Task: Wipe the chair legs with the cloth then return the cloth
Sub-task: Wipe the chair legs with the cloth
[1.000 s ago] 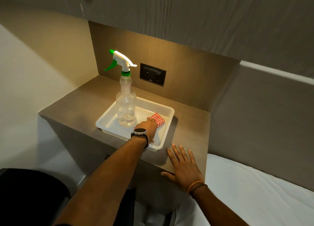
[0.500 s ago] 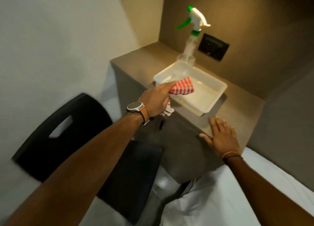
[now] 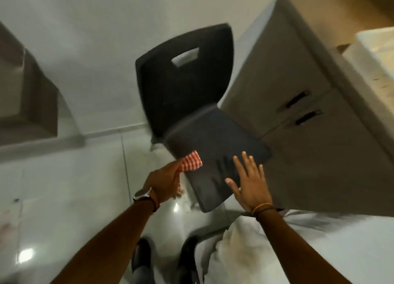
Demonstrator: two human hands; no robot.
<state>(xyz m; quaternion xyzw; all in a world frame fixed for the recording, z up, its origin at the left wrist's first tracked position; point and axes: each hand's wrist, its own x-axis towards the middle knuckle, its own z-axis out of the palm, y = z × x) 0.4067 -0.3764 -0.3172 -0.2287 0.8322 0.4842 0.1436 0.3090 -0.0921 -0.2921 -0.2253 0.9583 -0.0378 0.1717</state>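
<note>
The left hand [image 3: 165, 182] grips the red-checked cloth [image 3: 191, 162] in closed fingers, holding it at the front left edge of the black chair [image 3: 191, 96] seat. The right hand [image 3: 250, 183] reaches over the seat's front corner, fingers spread wide, holding nothing. A white tray [image 3: 371, 49] sits on the worktop [image 3: 315, 27] at upper right.

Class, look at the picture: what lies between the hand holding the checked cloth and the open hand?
In the head view, only the dark chair seat lies between the left hand, gripping the cloth, and the open right hand.

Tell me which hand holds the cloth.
The left hand, with the watch, grips the red checked cloth; the right hand is open and empty.
</note>
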